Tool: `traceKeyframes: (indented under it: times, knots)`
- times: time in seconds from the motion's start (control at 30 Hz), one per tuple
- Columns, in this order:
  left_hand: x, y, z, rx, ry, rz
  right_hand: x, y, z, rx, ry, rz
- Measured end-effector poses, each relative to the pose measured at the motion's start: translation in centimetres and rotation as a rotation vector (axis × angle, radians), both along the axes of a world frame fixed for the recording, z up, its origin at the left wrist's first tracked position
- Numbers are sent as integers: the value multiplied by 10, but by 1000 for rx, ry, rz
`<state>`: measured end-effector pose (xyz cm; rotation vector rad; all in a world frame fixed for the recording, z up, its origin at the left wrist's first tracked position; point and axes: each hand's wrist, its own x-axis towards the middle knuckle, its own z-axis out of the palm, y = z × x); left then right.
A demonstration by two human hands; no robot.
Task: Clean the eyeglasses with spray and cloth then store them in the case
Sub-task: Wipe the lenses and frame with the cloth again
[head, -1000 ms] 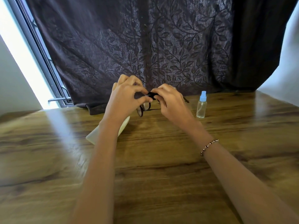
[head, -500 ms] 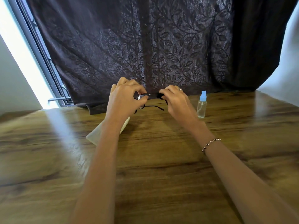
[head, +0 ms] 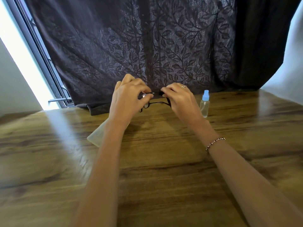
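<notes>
Black-framed eyeglasses (head: 155, 103) hang above the far part of the wooden table (head: 164, 169), held between both hands. My left hand (head: 127, 99) pinches the frame end near one lens. My right hand (head: 178, 99) grips the other end, with something dark under its fingers that I cannot make out. A small clear spray bottle (head: 204, 104) with a blue cap stands upright just right of my right hand. A pale, cream-coloured case (head: 96, 136) lies on the table under my left forearm, partly hidden.
A dark leaf-patterned curtain (head: 147, 46) hangs right behind the table's far edge, its hem resting on the wood. A bright window with a grey frame (head: 41, 63) is at the left. A white wall (head: 291, 63) is at the right.
The hands have drawn apart, with the glasses now stretched out between them and one temple arm swung open below. The bottle and case have not moved.
</notes>
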<state>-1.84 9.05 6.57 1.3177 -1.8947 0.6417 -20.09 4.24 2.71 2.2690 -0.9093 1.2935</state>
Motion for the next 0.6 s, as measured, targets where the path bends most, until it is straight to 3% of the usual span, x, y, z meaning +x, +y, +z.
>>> traceKeyframes:
  times: [0.2,0.4,0.6]
  knots:
    - [16,-1,1,7,74,13,-21,-11,-2,91,-155,-39]
    - [8,-6,-6,75,-24,57,-8,-9,-4,73,-215,-57]
    - [7,-3,-3,-44,19,91,-10,-10,-3,43,-212,-32]
